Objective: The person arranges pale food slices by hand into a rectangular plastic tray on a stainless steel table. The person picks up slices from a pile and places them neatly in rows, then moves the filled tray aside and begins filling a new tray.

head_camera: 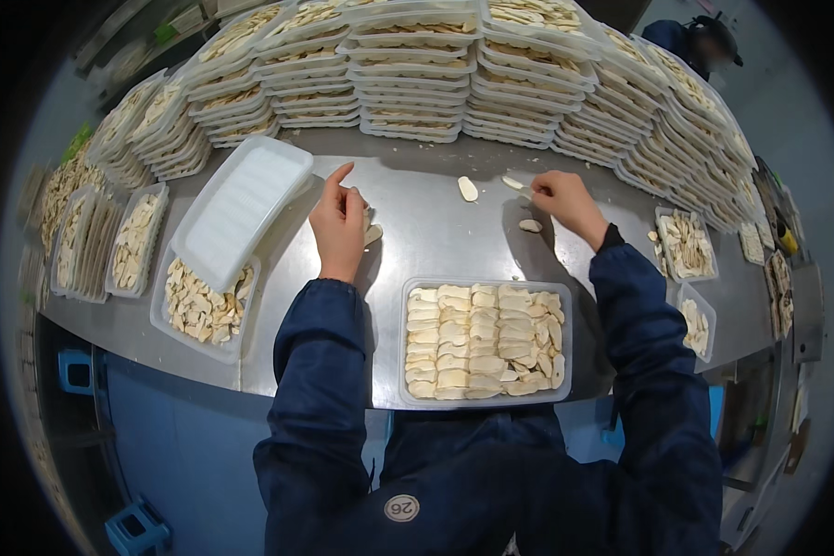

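My right hand point(564, 200) pinches a pale slice point(516, 184) between thumb and fingers, low over the steel table. Below it lies a small pale piece point(530, 226), and to its left a flat oval slice point(468, 189). My left hand point(340, 226) is raised over the table, index finger extended and thumb apart; pale slices point(372, 234) show just beside it, partly hidden, and whether it touches them cannot be told. Close in front of me a clear plastic tray point(485, 402) holds overlapping slices in columns, with looser ones at its right side.
Stacked plastic trays point(413, 76) of slices curve around the table's far side. An empty white tray point(247, 208) rests tilted on a tray of loose pieces point(205, 302) at left. Smaller filled trays point(687, 243) stand at right. A person point(695, 45) is beyond the stacks.
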Demonstrator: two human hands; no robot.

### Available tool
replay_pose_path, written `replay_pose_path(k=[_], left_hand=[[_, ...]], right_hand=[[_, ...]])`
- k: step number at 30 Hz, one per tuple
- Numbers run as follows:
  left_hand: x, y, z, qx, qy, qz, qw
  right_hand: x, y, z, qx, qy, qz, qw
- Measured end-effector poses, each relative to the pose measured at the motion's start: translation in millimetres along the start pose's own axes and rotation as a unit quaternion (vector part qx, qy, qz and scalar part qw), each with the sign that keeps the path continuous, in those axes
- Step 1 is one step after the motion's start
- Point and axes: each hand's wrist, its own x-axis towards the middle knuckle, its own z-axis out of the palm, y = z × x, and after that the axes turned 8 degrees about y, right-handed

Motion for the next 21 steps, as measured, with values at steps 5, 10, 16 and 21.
replay_pose_path(k=[5, 10, 16, 21], left_hand=[[0.4, -1.6, 0.0, 0.008, -0.006, 0.002, 1.0], [-0.3, 1.9, 1.9, -0.009, 0.0, 0.001, 1.0], [-1.0, -2.2, 1.7, 0.004, 0.007, 0.014, 1.0], [-0.1, 1.5, 1.1, 0.023, 0.008, 0.004, 1.0]], right_hand=[[-35.6, 13.2, -28.9, 0.354, -0.058, 0.24, 0.902], [-74.5, 12.7, -25.3, 0.395, -0.089, 0.347, 0.846], [-85.9, 3.1, -57.7, 0.072, -0.097, 0.125, 0.985], [-103.1, -0.9, -42.0, -0.023, -0.055, 0.0, 0.998]])
